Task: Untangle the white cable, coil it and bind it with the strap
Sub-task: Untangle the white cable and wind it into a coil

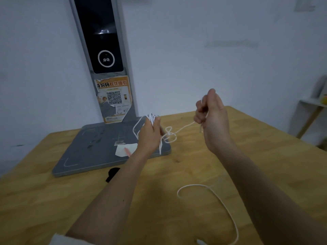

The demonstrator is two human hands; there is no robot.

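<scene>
so both hands are up over the wooden table point(203, 165), just in front of the grey scanner stand point(99, 149) that sits at the back left of it. The left hand point(150, 137) is right over the near right corner of the stand's flat base, fingers point(157, 123) curled round a little bundle of loops of the white cable point(182, 129), you can see several turns bunched at the top of the fist and one bigger loop hanging off to the left of it over the base. From that bundle the cable runs rightward, away from the stand, through a loose knotty tangle just beside the left hand, then goes up as one thin strand to the right hand point(212, 117). Right hand is held higher and further right of the stand, fingers closed tight and pinching that strand, with a short bit dangling below the fist. More of the cable lies on the table well in front of the stand, a wide curve going under the right forearm and down to the bottom edge where a white plug-ish end shows, too blurry to say what it is. The black strap point(112, 174) is lying on the table touching or just in front of the base's front edge, partly hidden behind the left forearm. There's also a white paper scrap point(125, 150) on the base and an orange QR sticker point(113, 98) on the stand's upright
</scene>
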